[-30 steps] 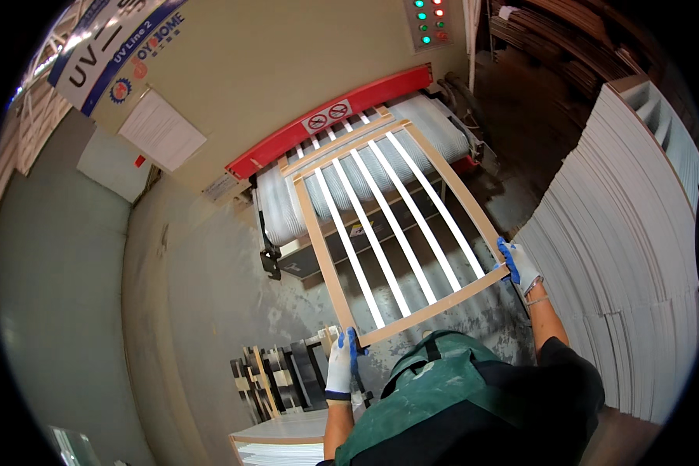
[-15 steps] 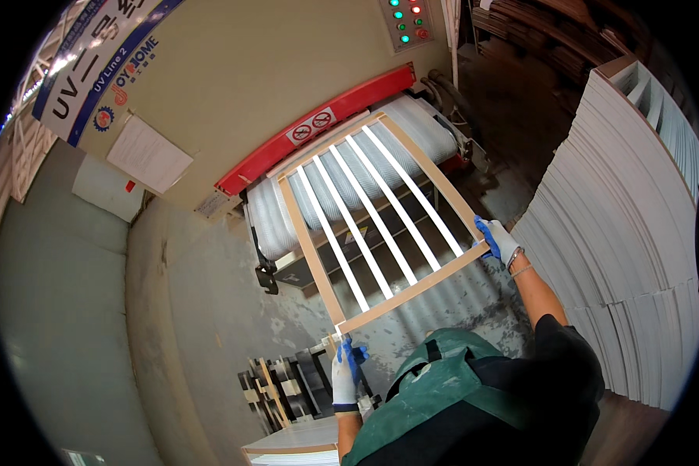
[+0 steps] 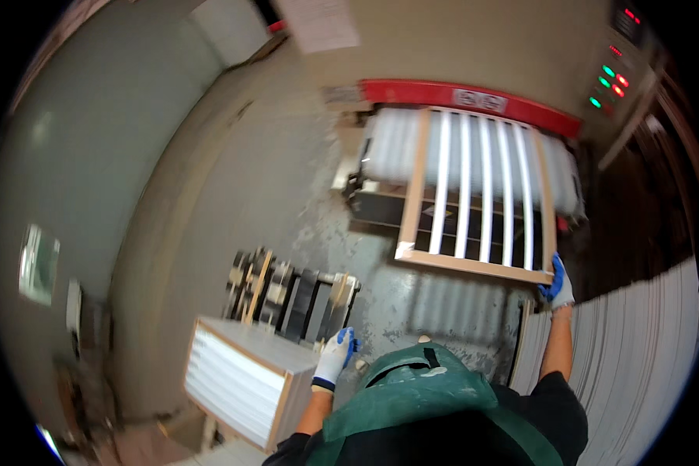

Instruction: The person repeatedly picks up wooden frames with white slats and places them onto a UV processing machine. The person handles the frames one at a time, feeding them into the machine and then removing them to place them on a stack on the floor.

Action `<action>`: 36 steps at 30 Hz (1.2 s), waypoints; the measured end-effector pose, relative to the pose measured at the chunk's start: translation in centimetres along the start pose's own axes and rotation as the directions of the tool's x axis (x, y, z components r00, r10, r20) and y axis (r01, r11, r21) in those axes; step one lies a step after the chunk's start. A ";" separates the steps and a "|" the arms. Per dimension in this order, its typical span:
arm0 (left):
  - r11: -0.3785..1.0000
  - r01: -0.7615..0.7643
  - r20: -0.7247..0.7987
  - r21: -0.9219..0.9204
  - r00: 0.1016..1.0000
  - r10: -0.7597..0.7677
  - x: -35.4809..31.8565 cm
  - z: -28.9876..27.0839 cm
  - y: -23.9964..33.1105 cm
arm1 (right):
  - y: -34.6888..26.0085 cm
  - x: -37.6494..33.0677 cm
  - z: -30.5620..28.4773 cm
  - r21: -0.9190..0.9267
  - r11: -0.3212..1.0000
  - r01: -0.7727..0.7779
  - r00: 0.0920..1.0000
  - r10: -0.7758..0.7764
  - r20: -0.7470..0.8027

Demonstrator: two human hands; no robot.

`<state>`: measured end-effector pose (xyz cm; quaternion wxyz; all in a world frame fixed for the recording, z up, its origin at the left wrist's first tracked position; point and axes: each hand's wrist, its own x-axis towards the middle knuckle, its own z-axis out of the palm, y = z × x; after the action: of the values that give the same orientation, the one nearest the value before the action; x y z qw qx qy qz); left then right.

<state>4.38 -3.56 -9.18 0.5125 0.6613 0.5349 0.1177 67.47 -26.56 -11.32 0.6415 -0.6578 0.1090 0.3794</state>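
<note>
Frame (image 3: 474, 265): far end on the belt (image 3: 394, 146)
From my end, right hand (image 3: 559, 286) clamps its corner short of the belt; left hand (image 3: 334, 359) is off it, left of the belt, can't read its fingers. I'd hold the overhang level.

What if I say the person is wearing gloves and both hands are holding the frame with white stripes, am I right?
Not quite: in the head view, only the right hand holds the frame with white stripes, at its near right corner. The left hand is off it. The gloves are right.
</note>
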 end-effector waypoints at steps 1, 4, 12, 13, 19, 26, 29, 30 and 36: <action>0.986 -0.098 -0.041 0.135 0.994 0.105 -1.2 -1.3 -1.3 | 0.3 0.9 -1.1 0.073 0.995 0.068 0.994 -0.074 0.077; 0.947 0.313 -0.061 0.072 0.949 -0.309 -5.3 -4.7 -8.4 | 1.8 3.5 -4.2 0.090 0.896 0.435 0.897 -0.440 0.050; 0.596 0.686 -0.605 0.418 0.699 -0.381 -26.1 -10.6 -31.7 | 19.2 -3.9 7.3 0.272 0.955 -0.120 0.982 0.074 0.175; 0.633 0.774 -0.668 0.011 0.477 -0.571 -27.9 -9.5 -33.4 | 18.1 0.0 6.1 0.331 0.801 -0.499 0.815 0.304 0.492; 0.380 0.830 -0.728 -0.408 -0.045 -0.684 -35.0 -12.5 -44.8 | 39.3 -21.8 37.0 -0.859 0.510 0.037 0.618 0.664 0.421; 0.436 0.715 -0.658 -0.547 -0.044 -0.752 -37.8 -12.9 -52.5 | 56.2 -36.2 54.5 -0.807 0.388 0.445 0.375 0.738 0.561; 0.508 0.592 -0.626 -0.625 0.008 -0.779 -37.6 -14.1 -51.0 | 62.2 -37.7 55.1 -0.624 0.188 0.758 0.377 0.655 0.655; 0.494 0.627 -0.616 -0.602 0.028 -0.787 -37.6 -14.1 -50.3 | 63.7 -37.6 54.9 -0.480 0.073 0.874 0.346 0.600 0.721; 0.642 0.766 -0.794 0.007 0.394 -0.462 -36.2 -9.5 -45.9 | 62.2 -33.8 56.5 -0.675 0.196 0.711 0.461 0.595 0.658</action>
<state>-43.70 -32.79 -27.60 0.1215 0.3860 0.9122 0.0650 -15.26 4.69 -30.83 0.0287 -0.5932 -0.5418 0.5948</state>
